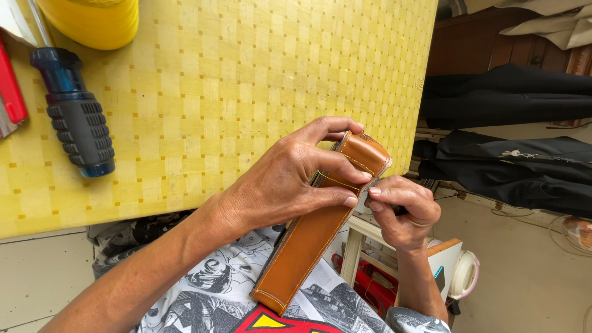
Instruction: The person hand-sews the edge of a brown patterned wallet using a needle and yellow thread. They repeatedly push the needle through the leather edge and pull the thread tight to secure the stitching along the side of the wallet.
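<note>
A long tan leather case (308,243) with light stitching runs from my lap up to the table's edge. My left hand (290,176) wraps around its upper end, fingers closed over the top flap. My right hand (404,209) pinches the same end from the right side, thumb and forefinger pressed at the flap's edge. The case's lower end rests against my printed shirt.
A yellow woven-pattern table (234,80) fills the upper left. On it lie a screwdriver (77,114) with a blue and black handle, a yellow round object (92,21) and a red object (11,92). Dark garments (512,98) hang at right. A wooden stool (364,246) stands below.
</note>
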